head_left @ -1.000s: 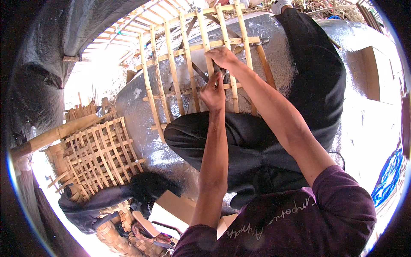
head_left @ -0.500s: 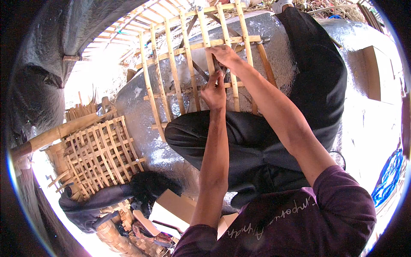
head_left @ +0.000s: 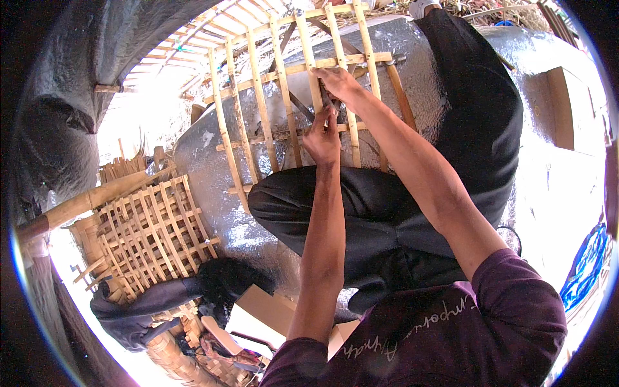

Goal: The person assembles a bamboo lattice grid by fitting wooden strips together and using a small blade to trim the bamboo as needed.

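Note:
A lattice of pale bamboo slats [head_left: 262, 106], with upright slats crossing a few horizontal ones, leans in front of me above my bent knee. Dark flat strips [head_left: 300, 107] run diagonally behind it. At one of the middle uprights, my left hand [head_left: 320, 137] is closed in a pinch on a short dark strip. Just above it, my right hand [head_left: 340, 84] bends over the same slat, its fingers closed on the lattice beside the crossing. Between the two hands a bit of dark strip shows; the fingertips partly hide it.
A smaller woven bamboo panel [head_left: 155, 226] lies at the left by a thick bamboo pole [head_left: 97, 198]. Dark cloth [head_left: 145, 309] and an open cardboard box [head_left: 258, 313] are near my left side. Silvery sheeting [head_left: 213, 142] covers the ground. A blue bundle [head_left: 585, 267] sits at the far right.
Almost nothing differs. My right hand has shifted very slightly; both hands stay at the same spot on the lattice.

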Demonstrator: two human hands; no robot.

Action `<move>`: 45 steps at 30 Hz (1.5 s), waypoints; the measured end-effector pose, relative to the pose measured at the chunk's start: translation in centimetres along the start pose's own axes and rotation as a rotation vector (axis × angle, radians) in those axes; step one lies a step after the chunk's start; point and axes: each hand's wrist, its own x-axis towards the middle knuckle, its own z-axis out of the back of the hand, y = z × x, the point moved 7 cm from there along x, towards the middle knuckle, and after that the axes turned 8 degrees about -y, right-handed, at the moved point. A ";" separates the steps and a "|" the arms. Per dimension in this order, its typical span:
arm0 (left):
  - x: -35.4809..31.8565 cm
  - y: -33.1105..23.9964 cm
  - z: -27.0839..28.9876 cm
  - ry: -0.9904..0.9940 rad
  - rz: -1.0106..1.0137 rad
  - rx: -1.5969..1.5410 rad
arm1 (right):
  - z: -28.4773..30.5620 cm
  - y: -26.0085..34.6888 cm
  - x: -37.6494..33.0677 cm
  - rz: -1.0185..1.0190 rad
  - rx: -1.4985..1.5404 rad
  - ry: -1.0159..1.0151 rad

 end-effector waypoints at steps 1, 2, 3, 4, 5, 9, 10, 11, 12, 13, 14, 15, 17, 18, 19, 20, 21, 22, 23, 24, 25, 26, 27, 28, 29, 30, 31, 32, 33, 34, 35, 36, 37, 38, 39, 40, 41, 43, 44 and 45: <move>0.0 -0.1 -0.1 0.002 -0.001 -0.002 | 0.1 -0.2 0.4 0.006 0.003 0.000; 0.0 -0.2 -0.2 0.004 -0.003 -0.005 | 0.1 -0.5 0.7 0.012 0.006 0.000; 0.0 -0.1 -0.2 0.004 -0.001 -0.004 | 0.0 -0.3 0.6 0.018 0.009 0.005; 0.0 0.0 -0.1 0.005 0.001 -0.004 | -0.1 -0.3 0.5 0.009 0.009 0.006; -0.1 0.1 0.0 0.005 0.003 -0.004 | 0.0 -0.3 0.4 0.000 0.008 0.008; 0.0 -0.2 0.0 -0.012 -0.021 -0.016 | 0.0 0.2 -0.4 0.015 0.040 0.005; 0.0 -0.1 0.0 -0.012 -0.022 -0.015 | 0.0 0.3 -0.7 0.002 0.034 -0.006; 0.0 -0.1 0.1 -0.013 -0.023 -0.014 | 0.0 0.3 -0.9 -0.011 0.029 -0.016; 0.0 0.0 0.0 -0.012 -0.021 -0.020 | 0.2 0.3 -1.0 -0.023 0.024 -0.030; -0.1 0.1 -0.1 -0.011 -0.019 -0.027 | 0.3 0.2 -0.7 -0.003 0.040 -0.039; -0.1 0.2 -0.3 -0.010 -0.016 -0.033 | 0.2 0.0 -0.4 0.016 0.056 -0.049; -0.1 0.3 -0.3 -0.013 -0.014 -0.032 | 0.2 0.1 -0.4 0.035 0.071 -0.055; -0.2 0.6 -0.3 -0.019 -0.011 -0.031 | 0.1 0.0 -0.2 0.027 0.077 -0.009; -0.2 0.6 -0.3 -0.016 -0.017 -0.036 | 0.0 0.1 -0.3 0.022 0.080 0.013; -0.2 0.5 -0.3 -0.013 -0.023 -0.040 | 0.1 0.2 -0.4 0.022 0.074 0.004; -0.2 0.5 -0.2 -0.010 -0.029 -0.045 | 0.1 0.2 -0.6 0.022 0.069 -0.006; -0.2 0.5 -0.2 -0.008 -0.023 -0.045 | 0.1 0.2 -0.6 0.024 0.063 -0.016; -0.1 0.5 -0.3 -0.006 -0.018 -0.046 | 0.1 0.2 -0.5 0.024 0.063 -0.012; -0.1 0.5 -0.3 -0.004 -0.012 -0.046 | 0.1 0.2 -0.5 0.025 0.064 -0.008; -0.1 0.4 -0.3 0.000 0.000 -0.043 | 0.1 0.2 -0.5 0.024 0.063 -0.005; -0.1 0.3 -0.2 0.004 0.012 -0.040 | 0.1 0.2 -0.6 0.013 0.053 -0.007; -0.1 0.2 -0.3 0.009 0.024 -0.038 | 0.2 0.1 -0.6 0.001 0.042 -0.010; -0.1 0.2 -0.2 0.006 0.028 -0.047 | 0.3 0.1 -0.7 -0.008 0.031 -0.011; -0.1 0.2 -0.2 0.003 0.032 -0.056 | 0.2 0.0 -0.6 -0.001 0.030 0.002; -0.1 0.2 -0.2 0.001 0.037 -0.065 | 0.2 0.1 -0.5 0.006 0.029 0.015; -0.1 0.3 -0.2 -0.001 0.025 -0.058 | 0.0 0.3 -0.6 0.014 0.027 0.031; -0.1 0.4 -0.2 -0.003 0.014 -0.051 | 0.0 0.4 -0.7 0.017 0.029 0.028; -0.1 0.5 -0.1 -0.005 0.002 -0.044 | -0.1 0.4 -0.8 0.021 0.031 0.025; -0.1 0.3 -0.2 0.001 0.004 -0.041 | 0.0 0.3 -0.8 0.022 0.034 0.018; -0.1 0.1 -0.3 0.007 0.006 -0.039 | 0.2 0.3 -0.7 0.020 0.025 0.010; -0.1 -0.2 -0.4 0.013 0.008 -0.036 | 0.4 0.2 -0.7 0.019 0.016 0.002; -0.1 0.0 -0.3 0.011 0.016 -0.049 | 0.3 0.2 -0.6 0.019 0.008 -0.002; -0.1 0.2 -0.3 0.010 0.023 -0.063 | 0.3 0.2 -0.6 0.019 0.014 0.004; -0.2 0.4 -0.3 0.009 0.031 -0.077 | 0.2 0.2 -0.6 0.019 0.021 0.010; -0.2 0.2 -0.3 0.002 0.011 -0.055 | 0.2 0.4 -0.7 0.018 0.027 0.013; -0.2 -0.1 -0.2 -0.005 -0.010 -0.032 | 0.4 0.5 -0.8 0.019 0.004 -0.012; -0.1 -0.3 -0.2 -0.012 -0.030 -0.010 | 0.4 0.5 -1.0 0.021 -0.018 -0.037; -0.1 -0.4 -0.2 -0.014 -0.088 -0.001 | 0.5 0.5 -0.9 0.027 -0.031 -0.057; -0.1 -0.4 -0.3 -0.016 -0.117 0.004 | 0.4 0.4 -0.7 0.030 -0.023 -0.053; -0.2 0.0 -0.3 -0.019 -0.099 -0.008 | 0.3 0.5 -0.7 0.034 -0.014 -0.047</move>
